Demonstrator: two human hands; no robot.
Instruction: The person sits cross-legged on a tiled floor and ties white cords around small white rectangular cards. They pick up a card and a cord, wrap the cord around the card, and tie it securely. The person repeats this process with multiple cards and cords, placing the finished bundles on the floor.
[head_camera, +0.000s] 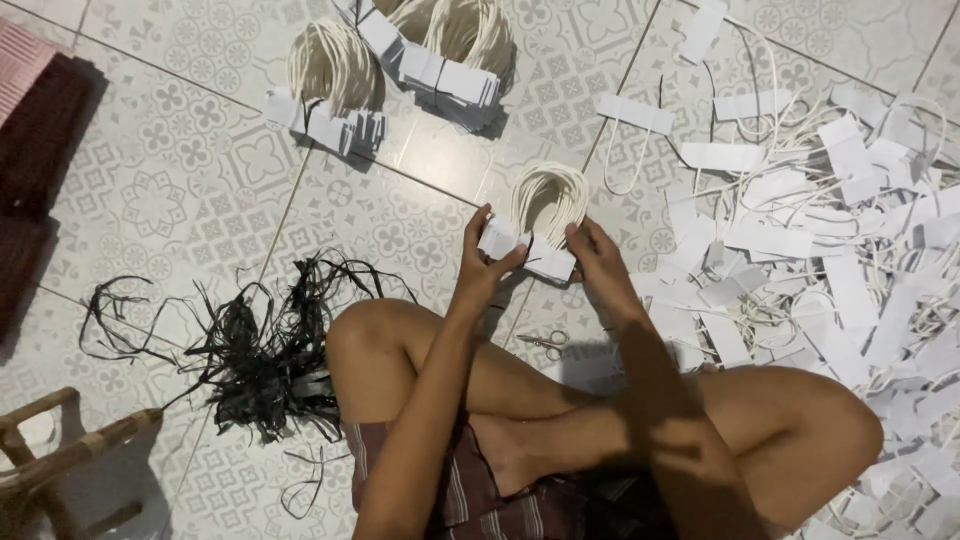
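I sit cross-legged on a patterned tiled floor. Both hands hold one bundle of white paper tags (530, 252) whose cream string loops (549, 198) fan upward. My left hand (482, 262) grips the bundle's left end with the thumb on top. At the right end, my right hand (598, 258) pinches the stack. Small scissors (545, 342) lie on the floor just below my hands, in front of my shins.
Two finished bundles of tags with string loops (335, 85) (450, 50) lie at the top. A large loose pile of white tags and strings (830, 240) spreads to the right. A tangle of black strips (255, 350) lies left; a wooden stool (60, 450) stands at bottom left.
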